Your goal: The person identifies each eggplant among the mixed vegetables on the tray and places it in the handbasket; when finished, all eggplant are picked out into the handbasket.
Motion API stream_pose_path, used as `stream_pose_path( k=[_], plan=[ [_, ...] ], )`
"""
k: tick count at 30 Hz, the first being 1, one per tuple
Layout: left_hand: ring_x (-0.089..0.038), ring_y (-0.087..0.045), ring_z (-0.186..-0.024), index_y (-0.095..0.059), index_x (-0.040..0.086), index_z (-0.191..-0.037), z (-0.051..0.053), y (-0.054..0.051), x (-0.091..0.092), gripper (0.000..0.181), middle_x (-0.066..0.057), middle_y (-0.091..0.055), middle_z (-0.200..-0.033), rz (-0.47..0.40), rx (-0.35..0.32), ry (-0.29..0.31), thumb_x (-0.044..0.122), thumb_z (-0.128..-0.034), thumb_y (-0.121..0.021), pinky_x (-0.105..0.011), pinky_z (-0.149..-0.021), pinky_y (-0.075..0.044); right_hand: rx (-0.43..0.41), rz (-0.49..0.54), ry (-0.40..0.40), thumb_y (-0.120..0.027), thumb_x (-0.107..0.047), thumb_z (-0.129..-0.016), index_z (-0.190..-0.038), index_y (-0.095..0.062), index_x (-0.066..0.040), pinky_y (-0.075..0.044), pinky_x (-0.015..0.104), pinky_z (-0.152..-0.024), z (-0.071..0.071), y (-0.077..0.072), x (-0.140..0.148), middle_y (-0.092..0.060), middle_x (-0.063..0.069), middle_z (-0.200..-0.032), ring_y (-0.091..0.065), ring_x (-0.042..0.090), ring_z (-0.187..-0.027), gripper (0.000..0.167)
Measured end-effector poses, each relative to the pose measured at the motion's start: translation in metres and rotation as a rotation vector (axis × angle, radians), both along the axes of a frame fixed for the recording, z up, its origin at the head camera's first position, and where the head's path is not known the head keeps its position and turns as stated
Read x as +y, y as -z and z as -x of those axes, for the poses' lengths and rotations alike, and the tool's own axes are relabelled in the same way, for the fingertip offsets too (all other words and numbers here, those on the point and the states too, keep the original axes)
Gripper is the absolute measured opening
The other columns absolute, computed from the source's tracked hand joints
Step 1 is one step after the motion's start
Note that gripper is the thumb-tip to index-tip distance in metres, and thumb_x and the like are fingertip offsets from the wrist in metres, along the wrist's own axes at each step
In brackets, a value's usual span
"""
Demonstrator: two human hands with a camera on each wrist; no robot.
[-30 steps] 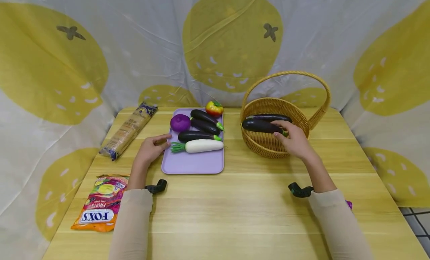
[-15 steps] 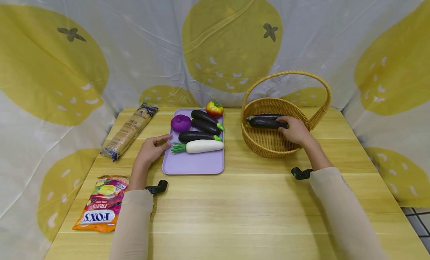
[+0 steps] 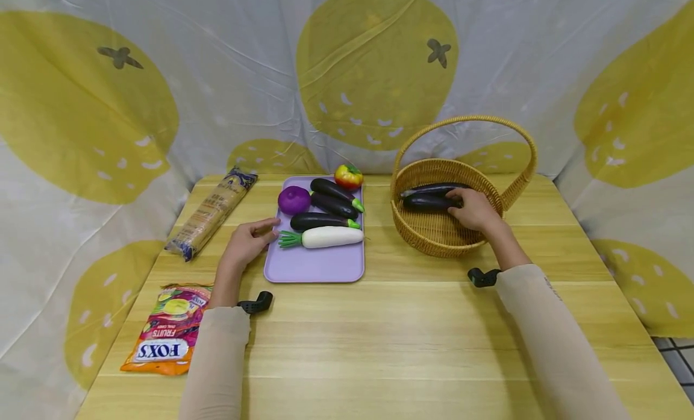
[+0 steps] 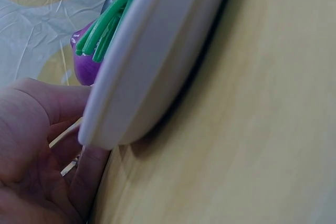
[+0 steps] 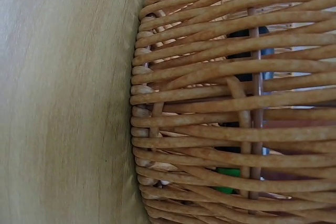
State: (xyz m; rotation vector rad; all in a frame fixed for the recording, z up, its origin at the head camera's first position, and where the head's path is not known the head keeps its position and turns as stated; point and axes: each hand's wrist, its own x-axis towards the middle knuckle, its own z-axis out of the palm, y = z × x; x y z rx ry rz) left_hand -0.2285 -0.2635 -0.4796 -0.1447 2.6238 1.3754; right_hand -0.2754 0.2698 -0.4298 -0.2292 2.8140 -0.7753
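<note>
One second ago the front eggplant [image 3: 426,203] was higher, over the basket's rim; now it has come down inside the basket [image 3: 434,247], with the other eggplant [image 3: 437,188] at its twelve o'clock. The right hand [image 3: 475,211] keeps a narrow grip on its three o'clock end. The left hand [image 3: 245,246] has stayed at the tray's [image 3: 314,269] nine o'clock edge, holding it between thumb and fingers.
</note>
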Motion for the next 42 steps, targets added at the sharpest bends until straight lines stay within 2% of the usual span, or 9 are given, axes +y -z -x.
stream_pose_path(
  k=[3, 6, 15, 19, 24, 29, 35, 42],
  plan=[
    [-0.019, -0.058, -0.108, -0.065, 0.024, -0.142, 0.001, 0.0, 0.0, 0.041, -0.006, -0.055, -0.154, 0.003, -0.006, -0.002, 0.032, -0.1018, -0.066, -0.019, -0.075, -0.054, 0.002, 0.01, 0.011, -0.058, -0.015, -0.104, -0.147, -0.05, 0.0, -0.039, 0.064, -0.111, -0.002, -0.002, 0.001, -0.052, 0.03, -0.146, -0.045, 0.05, -0.137, 0.046],
    [-0.02, -0.058, -0.106, -0.065, 0.025, -0.142, 0.001, 0.0, 0.001, 0.042, -0.007, -0.055, -0.154, 0.014, -0.01, -0.002, 0.034, -0.1014, -0.067, -0.02, -0.076, -0.054, 0.016, 0.031, 0.028, -0.059, -0.016, -0.104, -0.147, -0.051, 0.0, -0.04, 0.063, -0.11, -0.006, -0.005, 0.001, -0.052, 0.03, -0.145, -0.046, 0.049, -0.135, 0.047],
    [-0.015, -0.056, -0.082, -0.065, 0.025, -0.142, 0.0, 0.0, -0.001, 0.043, -0.01, -0.06, -0.147, 0.036, -0.003, 0.009, 0.034, -0.1002, -0.068, -0.022, -0.068, -0.051, 0.092, 0.155, 0.058, -0.064, -0.022, -0.103, -0.145, -0.054, -0.002, -0.043, 0.062, -0.107, -0.025, -0.016, -0.003, -0.054, 0.024, -0.145, -0.049, 0.045, -0.134, 0.048],
    [-0.015, -0.057, -0.083, -0.064, 0.024, -0.143, 0.0, -0.001, -0.001, 0.044, -0.011, -0.058, -0.15, 0.029, 0.006, 0.014, 0.033, -0.1, -0.068, -0.021, -0.068, -0.051, 0.133, 0.192, 0.059, -0.066, -0.027, -0.102, -0.144, -0.056, -0.005, -0.043, 0.061, -0.107, -0.033, -0.019, -0.007, -0.057, 0.021, -0.144, -0.05, 0.044, -0.133, 0.049],
    [-0.016, -0.058, -0.091, -0.064, 0.023, -0.143, 0.0, -0.002, 0.0, 0.044, -0.01, -0.056, -0.152, 0.019, 0.003, 0.014, 0.031, -0.1005, -0.068, -0.02, -0.07, -0.051, 0.175, 0.238, 0.027, -0.068, -0.032, -0.101, -0.144, -0.057, -0.007, -0.043, 0.06, -0.108, -0.043, -0.022, -0.016, -0.058, 0.02, -0.142, -0.053, 0.043, -0.131, 0.051],
    [-0.016, -0.058, -0.089, -0.064, 0.023, -0.143, 0.0, -0.001, 0.0, 0.044, -0.011, -0.057, -0.151, 0.011, -0.002, 0.016, 0.031, -0.1005, -0.068, -0.021, -0.07, -0.051, 0.205, 0.295, -0.023, -0.069, -0.036, -0.1, -0.144, -0.057, -0.008, -0.046, 0.056, -0.106, -0.052, -0.023, -0.031, -0.061, 0.019, -0.139, -0.057, 0.037, -0.125, 0.054],
    [-0.016, -0.057, -0.088, -0.065, 0.023, -0.142, 0.0, 0.001, 0.0, 0.043, -0.011, -0.058, -0.15, 0.017, 0.004, 0.013, 0.03, -0.1, -0.068, -0.021, -0.07, -0.05, 0.209, 0.379, -0.074, -0.072, -0.036, -0.098, -0.14, -0.06, -0.01, -0.048, 0.049, -0.104, -0.059, -0.026, -0.058, -0.064, 0.014, -0.133, -0.06, 0.033, -0.12, 0.051],
    [-0.017, -0.058, -0.09, -0.065, 0.023, -0.142, 0.0, 0.001, -0.001, 0.043, -0.011, -0.059, -0.148, 0.022, 0.011, 0.008, 0.03, -0.0996, -0.069, -0.021, -0.07, -0.05, 0.221, 0.44, -0.144, -0.073, -0.031, -0.097, -0.137, -0.062, -0.009, -0.051, 0.048, -0.101, -0.066, -0.026, -0.093, -0.067, 0.012, -0.132, -0.063, 0.03, -0.118, 0.046]
  ],
)
